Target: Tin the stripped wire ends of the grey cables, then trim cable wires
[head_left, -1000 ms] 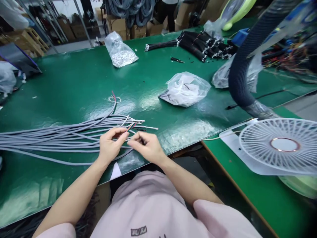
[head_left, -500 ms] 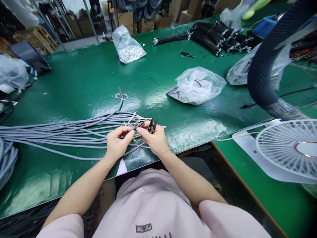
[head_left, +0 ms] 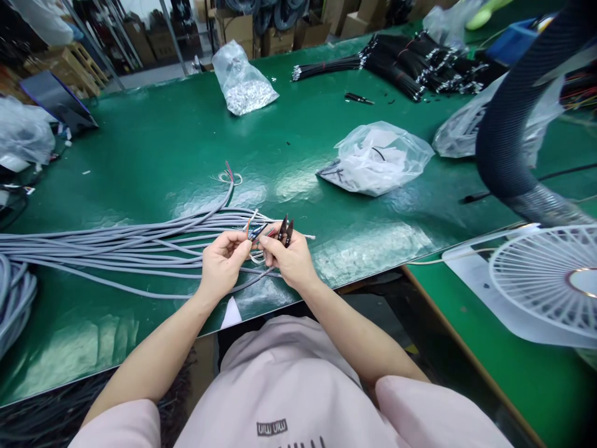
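My left hand [head_left: 222, 260] pinches thin coloured wires [head_left: 252, 231] at the end of a grey cable, thumb against forefinger. Close beside it, my right hand [head_left: 290, 255] has its thumb and forefinger closed at the same wires. Dark snips [head_left: 285, 231] are tucked in the right hand, their two pointed blades sticking up past the fingers and slightly apart. Under and behind both hands runs a bundle of grey cables [head_left: 140, 239], with stripped ends near the hands. One cable end [head_left: 230, 177] curls up behind the bundle, showing pink and white wires.
A coil of grey cable [head_left: 16, 305] lies at the left. Plastic bags [head_left: 380, 158] rest across the green table [head_left: 153, 149]. Black cable bundles [head_left: 410, 62] are at the back right. A ribbed hose [head_left: 501, 137] and a white fan [head_left: 550, 280] stand at the right.
The coloured wires have spread between my hands, with an orange one now upright at the left fingertips. My hands are slightly further apart. The snips stay in my right hand.
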Action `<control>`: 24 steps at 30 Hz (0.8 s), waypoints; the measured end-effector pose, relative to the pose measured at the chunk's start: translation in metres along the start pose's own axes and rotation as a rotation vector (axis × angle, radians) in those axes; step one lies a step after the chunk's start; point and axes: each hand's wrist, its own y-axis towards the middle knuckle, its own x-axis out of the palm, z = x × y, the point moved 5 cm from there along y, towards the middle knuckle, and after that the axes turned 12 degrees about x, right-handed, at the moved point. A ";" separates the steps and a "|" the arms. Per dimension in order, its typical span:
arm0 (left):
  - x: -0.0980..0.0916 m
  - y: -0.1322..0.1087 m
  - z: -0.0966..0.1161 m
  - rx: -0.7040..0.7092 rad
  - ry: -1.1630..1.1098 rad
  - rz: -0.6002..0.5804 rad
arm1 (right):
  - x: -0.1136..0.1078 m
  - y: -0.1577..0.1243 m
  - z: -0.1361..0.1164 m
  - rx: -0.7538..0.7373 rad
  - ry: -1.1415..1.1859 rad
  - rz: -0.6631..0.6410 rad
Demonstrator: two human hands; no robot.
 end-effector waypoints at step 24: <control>-0.023 -0.018 0.048 0.352 0.676 0.036 | 0.010 -0.027 -0.010 -0.222 -0.191 -0.021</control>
